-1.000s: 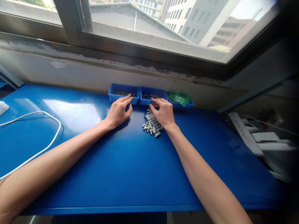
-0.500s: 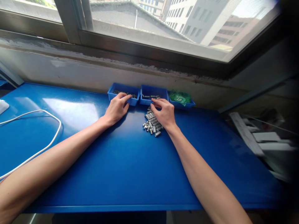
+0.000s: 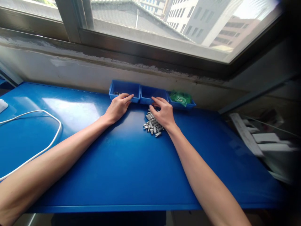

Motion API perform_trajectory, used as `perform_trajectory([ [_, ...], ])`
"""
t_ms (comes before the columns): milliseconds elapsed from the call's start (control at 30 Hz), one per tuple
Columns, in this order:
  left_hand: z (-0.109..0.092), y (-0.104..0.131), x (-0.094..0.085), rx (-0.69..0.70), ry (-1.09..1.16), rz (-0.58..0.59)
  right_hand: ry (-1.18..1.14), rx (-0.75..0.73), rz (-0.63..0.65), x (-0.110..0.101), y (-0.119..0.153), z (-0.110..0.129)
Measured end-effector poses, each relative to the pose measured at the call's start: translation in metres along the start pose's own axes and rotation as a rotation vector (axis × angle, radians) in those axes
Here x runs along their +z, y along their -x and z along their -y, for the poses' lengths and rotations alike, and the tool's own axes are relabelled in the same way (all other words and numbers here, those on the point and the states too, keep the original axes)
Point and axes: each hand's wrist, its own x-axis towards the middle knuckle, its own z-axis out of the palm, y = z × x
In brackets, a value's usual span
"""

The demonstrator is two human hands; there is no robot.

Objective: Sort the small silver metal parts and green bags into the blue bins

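My left hand (image 3: 118,107) is at the front wall of the left blue bin (image 3: 125,85), fingers over the rim and thumb at the outer side. Some small dark metal pieces (image 3: 116,93) show in that bin's left end; the front wall and my hand hide the rest. My right hand (image 3: 164,112) pinches the front wall of the middle blue bin (image 3: 154,90), whose contents are mostly out of sight. Just below and left of that hand, a heap of small silvery metal parts (image 3: 154,122), some tube-like, lies on the blue table (image 3: 113,172).
A third blue bin (image 3: 182,106) on the right holds a green plastic bag (image 3: 181,98). A white cable (image 3: 55,138) curves over the table's left side. Behind the bins rise a wall and a window frame (image 3: 141,45). White objects (image 3: 265,138) stand beyond the right edge.
The left and middle bins have tipped or shifted slightly, so their far inner walls show more and their contents less. Both hands have stayed at the rims, the right moving slightly left.
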Motion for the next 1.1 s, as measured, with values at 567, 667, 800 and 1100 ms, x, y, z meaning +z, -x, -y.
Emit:
perform_trajectory([
  [567, -0.052, -0.007, -0.010, 0.159, -0.012, 0.384, -0.159, 0.375, -0.182, -0.029, 0.004, 0.002],
  [667, -0.064, -0.003, -0.003, 0.181, 0.087, 0.480, -0.171, 0.504, -0.205, -0.022, 0.019, 0.002],
  [800, -0.063, 0.007, 0.006, 0.279, 0.151, 0.493, -0.145, 0.513, -0.132, -0.012, 0.033, 0.016],
  [1100, -0.051, 0.005, 0.005, 0.166, 0.417, 0.409, -0.279, 0.510, -0.355, 0.010, 0.023, 0.038],
])
